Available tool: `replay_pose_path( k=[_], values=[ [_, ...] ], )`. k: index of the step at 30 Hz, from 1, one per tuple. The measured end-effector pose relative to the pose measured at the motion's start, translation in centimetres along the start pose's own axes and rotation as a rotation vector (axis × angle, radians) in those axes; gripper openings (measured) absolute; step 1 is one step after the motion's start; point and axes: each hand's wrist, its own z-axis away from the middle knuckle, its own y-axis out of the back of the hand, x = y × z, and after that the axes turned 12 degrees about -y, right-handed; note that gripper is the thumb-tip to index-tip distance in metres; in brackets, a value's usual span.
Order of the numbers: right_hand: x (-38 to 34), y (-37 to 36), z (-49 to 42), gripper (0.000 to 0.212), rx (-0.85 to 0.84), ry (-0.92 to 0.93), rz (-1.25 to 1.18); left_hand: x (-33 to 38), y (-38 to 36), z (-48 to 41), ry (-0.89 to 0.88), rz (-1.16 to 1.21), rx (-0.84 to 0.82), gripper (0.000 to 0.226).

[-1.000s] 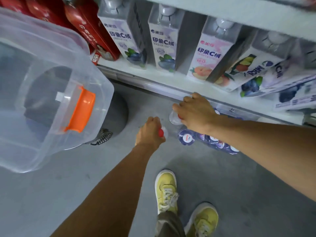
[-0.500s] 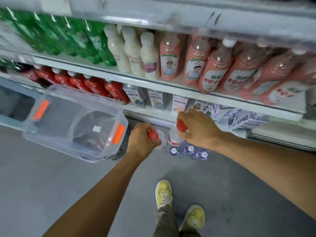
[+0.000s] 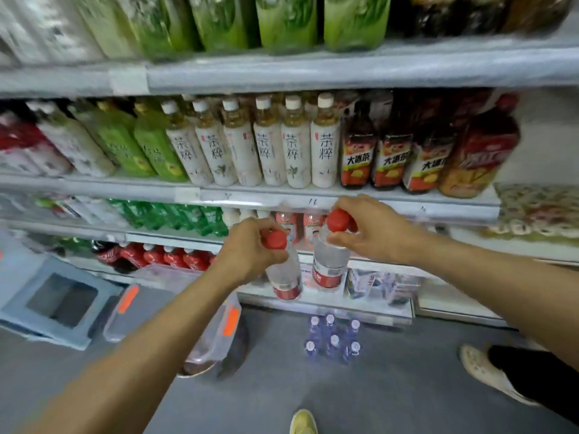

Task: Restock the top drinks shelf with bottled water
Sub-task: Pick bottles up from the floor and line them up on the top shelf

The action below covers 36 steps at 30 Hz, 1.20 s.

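The left hand [image 3: 250, 250] has its fingers curled around the neck of the left water bottle [image 3: 283, 274], just under the red cap. The right hand [image 3: 368, 230] grips the right water bottle [image 3: 329, 261] the same way. The two bottles hang upright below the fingers, side by side, each holding clear water and wearing a red label.

Above the knuckles, a shelf [image 3: 250, 194] carries six white tea bottles [image 3: 266, 151] and three dark iced-tea bottles [image 3: 388, 158].

On the floor well below the fingers sits a pack of small water bottles [image 3: 333, 339], with about six caps showing. Below the left wrist lies a clear bin [image 3: 144, 311] with orange latches, its contents too blurred to tell. Off to the right, another person's pale clog [image 3: 479, 368] stands on the floor.
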Motion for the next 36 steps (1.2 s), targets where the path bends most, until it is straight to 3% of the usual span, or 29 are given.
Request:
replay_pose_path(
  k=[6, 17, 20, 25, 32, 36],
  values=[
    [-3.4, 11.6, 3.4, 0.024, 0.079, 0.007, -0.134, 10.5, 7.2, -0.6, -0.144, -0.001, -0.004, 0.028],
    [-7.1, 28.1, 8.2, 0.026, 0.279, 0.083, -0.239, 26.1, 15.0, -2.4, -0.344, 0.241, 0.188, 0.028],
    [-7.1, 31.0, 8.9, 0.024, 0.303, 0.111, -0.305, 28.7, 15.8, -3.3, -0.392, 0.337, 0.245, 0.035],
    [-6.8, 35.9, 8.7, 0.039, 0.402, 0.076, -0.295, 32.0, 16.9, -5.8, -0.470, 0.420, 0.364, 0.020],
    [-8.4, 42.5, 7.1, 0.005, 0.558, 0.138, -0.531, 35.4, 19.2, -9.7, -0.560, 0.520, 0.441, 0.023],
    [-10.0, 46.4, 4.8, 0.009, 0.656, 0.184, -0.568, 36.7, 21.1, -12.6, -0.619, 0.557, 0.461, 0.021]
  ],
)
